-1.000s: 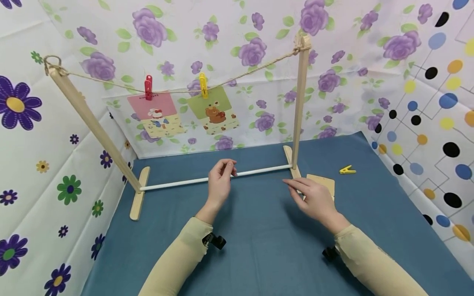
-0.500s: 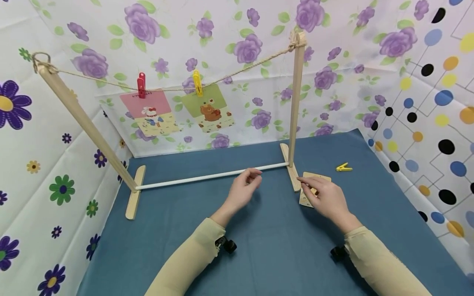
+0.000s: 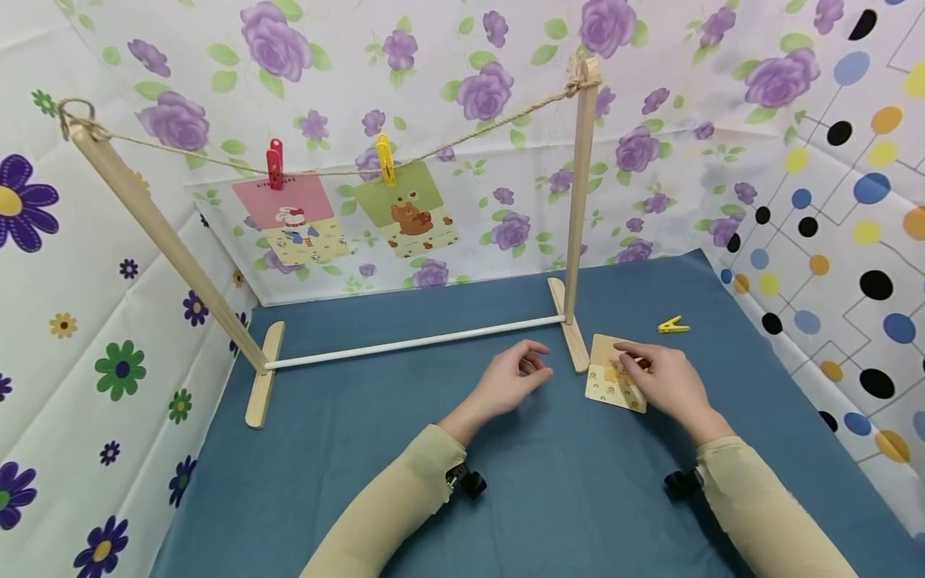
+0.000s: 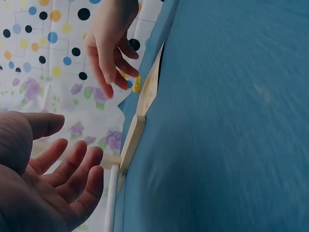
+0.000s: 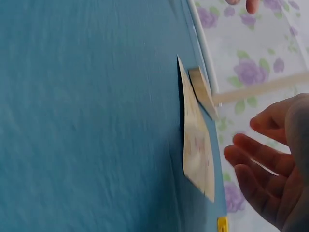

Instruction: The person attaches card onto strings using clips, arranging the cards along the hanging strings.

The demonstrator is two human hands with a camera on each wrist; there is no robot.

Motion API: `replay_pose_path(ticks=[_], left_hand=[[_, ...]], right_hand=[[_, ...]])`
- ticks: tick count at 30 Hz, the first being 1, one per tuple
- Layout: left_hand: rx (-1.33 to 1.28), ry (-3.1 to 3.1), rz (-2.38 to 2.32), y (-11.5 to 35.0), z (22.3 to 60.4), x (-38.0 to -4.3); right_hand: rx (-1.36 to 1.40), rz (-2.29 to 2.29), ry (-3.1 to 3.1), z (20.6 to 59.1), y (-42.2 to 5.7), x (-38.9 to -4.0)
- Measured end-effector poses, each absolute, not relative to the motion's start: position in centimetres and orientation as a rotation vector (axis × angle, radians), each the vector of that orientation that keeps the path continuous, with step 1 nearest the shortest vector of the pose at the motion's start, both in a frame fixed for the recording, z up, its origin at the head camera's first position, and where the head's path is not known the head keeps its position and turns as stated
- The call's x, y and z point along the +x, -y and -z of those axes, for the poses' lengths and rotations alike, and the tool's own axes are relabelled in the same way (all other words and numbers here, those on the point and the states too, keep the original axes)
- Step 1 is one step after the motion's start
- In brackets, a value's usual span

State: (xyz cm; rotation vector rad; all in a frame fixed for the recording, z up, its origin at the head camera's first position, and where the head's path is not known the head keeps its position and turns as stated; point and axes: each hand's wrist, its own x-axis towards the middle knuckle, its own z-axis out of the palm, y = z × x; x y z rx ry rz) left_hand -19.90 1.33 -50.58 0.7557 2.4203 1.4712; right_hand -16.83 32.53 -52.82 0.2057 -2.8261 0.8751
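Note:
My right hand (image 3: 668,384) hovers over a yellow patterned card (image 3: 610,387) lying on the blue cloth. In the right wrist view a gap shows between its loosely curled fingers and the card (image 5: 197,145), and nothing is held. My left hand (image 3: 506,381) is in the air to the left of the card, fingers loosely bent and holding nothing, as the left wrist view also shows. A yellow clothespin (image 3: 674,324) lies on the cloth beyond the right hand.
A wooden stand with a left post (image 3: 169,241), a right post (image 3: 580,193) and a white crossbar (image 3: 412,343) spans the back. From its rope (image 3: 491,126) hang a pink card (image 3: 292,217) under a red clothespin (image 3: 275,164) and a green card (image 3: 408,210) under a yellow clothespin (image 3: 386,159).
Both hands have moved to the right, the left one away from the crossbar's middle. The right hand now uncovers more of the yellow card. The hanging cards look unchanged.

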Motion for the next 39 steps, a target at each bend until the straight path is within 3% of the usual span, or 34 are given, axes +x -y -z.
replay_pose_path(ticks=[14,23,39], left_hand=[[0.913,-2.449,-1.254,-6.8,50.9,-19.0],[0.972,-2.676,-0.922,-10.2,50.5,-18.7],[1.089,-2.888,-0.308,-13.9,50.8,-20.3]], right_hand=[[-0.087,-0.796,2.923,53.4,-38.1,-19.3],[-0.085,-0.656,2.997,52.3,-41.6,-21.1],[0.072,-0.550,3.228,52.1,-43.2,-24.8]])
